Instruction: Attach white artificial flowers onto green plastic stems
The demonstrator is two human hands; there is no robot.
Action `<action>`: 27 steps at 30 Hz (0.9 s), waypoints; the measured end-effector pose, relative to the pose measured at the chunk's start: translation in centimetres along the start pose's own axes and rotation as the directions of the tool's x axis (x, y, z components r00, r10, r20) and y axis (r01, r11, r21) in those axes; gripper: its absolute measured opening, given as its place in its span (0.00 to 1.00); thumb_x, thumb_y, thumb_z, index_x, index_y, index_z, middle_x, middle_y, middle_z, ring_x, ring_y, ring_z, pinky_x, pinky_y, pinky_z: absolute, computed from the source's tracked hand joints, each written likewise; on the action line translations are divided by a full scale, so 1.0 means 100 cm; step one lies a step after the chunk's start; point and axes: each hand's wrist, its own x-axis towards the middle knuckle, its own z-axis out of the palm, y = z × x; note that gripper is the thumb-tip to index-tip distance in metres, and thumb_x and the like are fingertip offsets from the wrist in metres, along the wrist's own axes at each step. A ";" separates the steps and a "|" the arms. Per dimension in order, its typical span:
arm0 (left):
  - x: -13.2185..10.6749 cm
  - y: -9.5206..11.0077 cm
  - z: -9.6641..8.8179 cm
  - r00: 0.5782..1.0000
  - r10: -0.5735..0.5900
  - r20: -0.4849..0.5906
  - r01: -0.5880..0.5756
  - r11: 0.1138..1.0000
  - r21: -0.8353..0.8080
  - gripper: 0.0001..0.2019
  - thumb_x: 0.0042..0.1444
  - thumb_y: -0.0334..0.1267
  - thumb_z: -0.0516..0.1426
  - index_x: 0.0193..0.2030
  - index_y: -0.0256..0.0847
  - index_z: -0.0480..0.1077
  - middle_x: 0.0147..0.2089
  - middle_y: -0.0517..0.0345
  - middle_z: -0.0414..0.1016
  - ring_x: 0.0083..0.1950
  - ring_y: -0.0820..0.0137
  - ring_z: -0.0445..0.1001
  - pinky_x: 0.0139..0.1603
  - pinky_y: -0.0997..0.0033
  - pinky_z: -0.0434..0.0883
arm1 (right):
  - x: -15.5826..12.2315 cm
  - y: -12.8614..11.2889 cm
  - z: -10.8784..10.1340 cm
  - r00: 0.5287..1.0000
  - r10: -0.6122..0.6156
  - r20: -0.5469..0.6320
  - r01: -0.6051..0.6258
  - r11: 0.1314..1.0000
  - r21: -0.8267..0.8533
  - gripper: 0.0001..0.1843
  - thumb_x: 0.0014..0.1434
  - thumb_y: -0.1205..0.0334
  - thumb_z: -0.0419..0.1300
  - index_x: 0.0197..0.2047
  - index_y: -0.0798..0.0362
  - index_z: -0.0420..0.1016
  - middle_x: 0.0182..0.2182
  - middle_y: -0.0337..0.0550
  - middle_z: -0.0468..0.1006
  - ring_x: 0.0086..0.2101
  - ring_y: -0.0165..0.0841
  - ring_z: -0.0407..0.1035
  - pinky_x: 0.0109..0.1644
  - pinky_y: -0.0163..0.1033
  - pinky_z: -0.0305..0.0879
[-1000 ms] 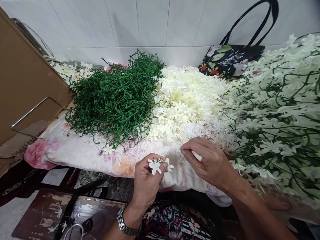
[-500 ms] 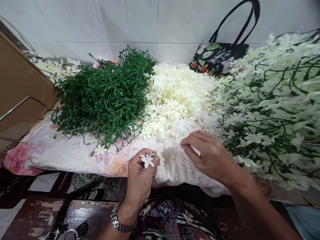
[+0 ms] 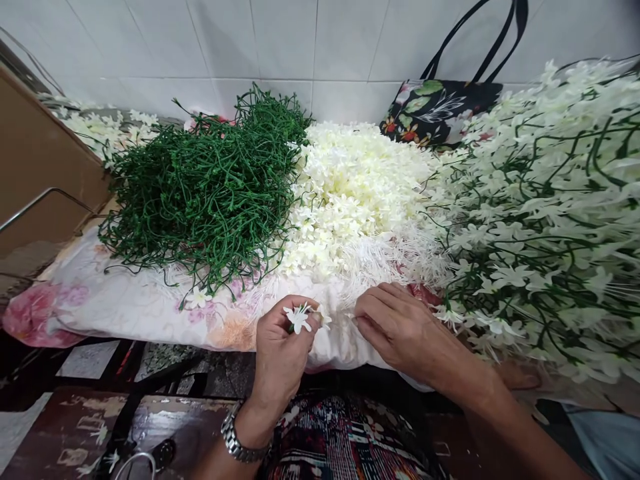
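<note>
My left hand (image 3: 283, 350) is closed around a small green stem with a white artificial flower (image 3: 299, 317) on its tip, held upright near the front edge of the floral cloth (image 3: 125, 307). My right hand (image 3: 400, 330) is just to the right, fingers pinched together over thin white stamen pieces (image 3: 395, 257) on the cloth; what it pinches is too small to make out. Behind the hands lie a heap of green plastic stems (image 3: 205, 193) and a heap of loose cream flower heads (image 3: 355, 193).
A large mass of assembled white flower sprays (image 3: 545, 213) fills the right side. A dark floral tote bag (image 3: 440, 110) leans on the white tiled wall. A brown cardboard panel (image 3: 35, 167) with a metal wire stands at the left. A wristwatch (image 3: 239, 443) is on my left wrist.
My right hand has slid down and left, closer to the left hand. The left hand holds the flower nearly still. The view shifted slightly.
</note>
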 end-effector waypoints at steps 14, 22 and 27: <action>-0.019 0.020 0.019 0.901 0.434 -0.027 -0.381 0.818 0.431 0.02 0.43 0.29 0.58 0.24 0.38 0.72 0.19 0.65 0.69 0.20 0.77 0.63 0.21 0.81 0.61 | 0.003 -0.044 -0.006 0.938 0.219 -0.268 -0.066 0.874 0.482 0.08 0.57 0.75 0.52 0.34 0.57 0.69 0.26 0.40 0.69 0.28 0.27 0.64 0.31 0.33 0.62; -0.019 0.006 0.012 0.942 0.335 0.007 -0.317 0.883 0.347 0.03 0.48 0.33 0.58 0.28 0.39 0.73 0.22 0.63 0.72 0.22 0.75 0.66 0.22 0.79 0.62 | 0.006 -0.044 0.008 0.895 0.202 -0.399 -0.071 0.945 0.320 0.08 0.58 0.76 0.52 0.33 0.57 0.69 0.26 0.43 0.69 0.29 0.31 0.63 0.32 0.38 0.63; -0.018 0.006 0.013 0.940 0.342 -0.022 -0.311 0.878 0.364 0.02 0.47 0.32 0.59 0.26 0.39 0.73 0.21 0.63 0.72 0.22 0.75 0.66 0.22 0.79 0.63 | 0.006 -0.044 0.011 0.896 0.162 -0.413 -0.083 0.975 0.204 0.09 0.59 0.76 0.51 0.31 0.56 0.68 0.26 0.44 0.69 0.30 0.33 0.63 0.33 0.40 0.62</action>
